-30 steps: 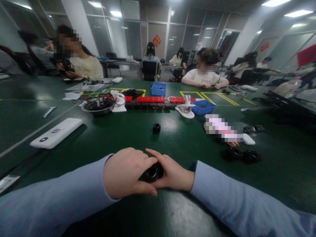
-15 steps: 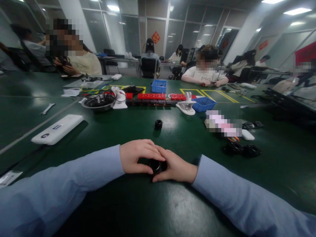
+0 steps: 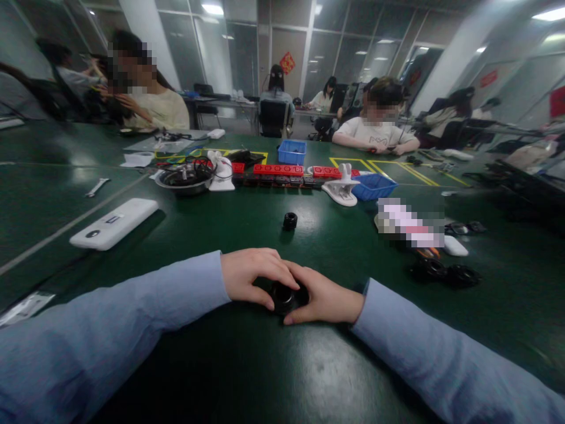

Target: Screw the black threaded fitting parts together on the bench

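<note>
Just above the green table [image 3: 247, 359], both of my hands close round a black round part [image 3: 283, 300] with a shiny rim. My left hand [image 3: 253, 274] grips it from the left, thumb at the near side and fingers bent over the top. From the right, my right hand [image 3: 329, 295] curls round it with thumb and fingers, and its fingertips meet the left ones. The fingers hide much of the part, and I cannot tell its exact kind. Beyond my hands, a small black ribbed cylinder [image 3: 290, 221] stands on the table.
A white oblong device [image 3: 115, 224] and a wrench [image 3: 97, 187] lie left. Farther back are a metal bowl [image 3: 183, 179], red power strips [image 3: 278, 170], a white clip stand [image 3: 342, 191] and a blue bin [image 3: 374, 186]. Black round parts [image 3: 435, 268] lie right. A co-worker [image 3: 375, 129] sits opposite.
The view has turned slightly left, so everything sits a little farther right. My hands keep the same grip on the black round part, and slightly more of its dark opening shows.
</note>
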`<state>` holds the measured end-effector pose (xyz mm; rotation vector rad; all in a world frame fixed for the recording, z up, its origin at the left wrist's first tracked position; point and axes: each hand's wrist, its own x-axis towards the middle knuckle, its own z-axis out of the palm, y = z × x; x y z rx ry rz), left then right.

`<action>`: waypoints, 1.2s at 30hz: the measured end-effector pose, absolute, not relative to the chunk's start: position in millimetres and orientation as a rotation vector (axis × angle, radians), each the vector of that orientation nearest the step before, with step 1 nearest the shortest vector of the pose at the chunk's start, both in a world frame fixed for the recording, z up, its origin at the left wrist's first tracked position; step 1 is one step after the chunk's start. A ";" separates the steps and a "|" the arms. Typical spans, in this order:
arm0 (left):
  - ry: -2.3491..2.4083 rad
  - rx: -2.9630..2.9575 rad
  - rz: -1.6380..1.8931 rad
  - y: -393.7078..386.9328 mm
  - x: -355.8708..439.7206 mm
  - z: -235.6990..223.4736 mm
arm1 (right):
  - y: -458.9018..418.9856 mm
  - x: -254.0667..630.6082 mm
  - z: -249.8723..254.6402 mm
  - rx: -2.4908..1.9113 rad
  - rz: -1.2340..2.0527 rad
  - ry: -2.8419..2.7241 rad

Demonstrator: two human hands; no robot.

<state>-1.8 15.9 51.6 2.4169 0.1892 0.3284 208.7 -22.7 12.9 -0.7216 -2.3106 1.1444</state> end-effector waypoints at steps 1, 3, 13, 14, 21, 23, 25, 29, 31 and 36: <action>0.179 2.428 0.306 16.7 -2.0 51.6 | -22.3 208.8 12.3 -0.731 1.151 -2.310; 0.164 2.441 0.285 17.9 -2.2 51.4 | -21.9 208.6 11.5 -0.745 1.168 -2.299; 0.173 2.426 0.283 17.9 1.8 55.6 | -21.6 206.5 9.8 -0.776 1.289 -2.208; 0.175 2.423 0.280 17.1 2.1 56.2 | -21.4 206.4 8.9 -0.788 1.292 -2.199; 0.304 2.477 0.313 8.8 2.2 57.5 | -22.1 205.9 5.4 -0.807 1.278 -2.171; 0.352 2.501 0.318 6.4 2.1 56.8 | -22.6 206.1 5.5 -0.805 1.274 -2.168; 0.392 2.530 0.331 4.1 2.3 56.2 | -22.8 206.2 6.1 -0.802 1.268 -2.170; 0.494 2.606 0.309 -0.4 3.4 57.5 | -23.3 205.5 8.6 -0.791 1.261 -2.177; 0.553 2.638 0.277 -4.2 4.4 60.1 | -23.6 205.0 9.3 -0.775 1.270 -2.170; 0.830 2.699 0.238 -26.5 10.3 69.0 | -24.2 204.3 8.2 -0.768 1.293 -2.157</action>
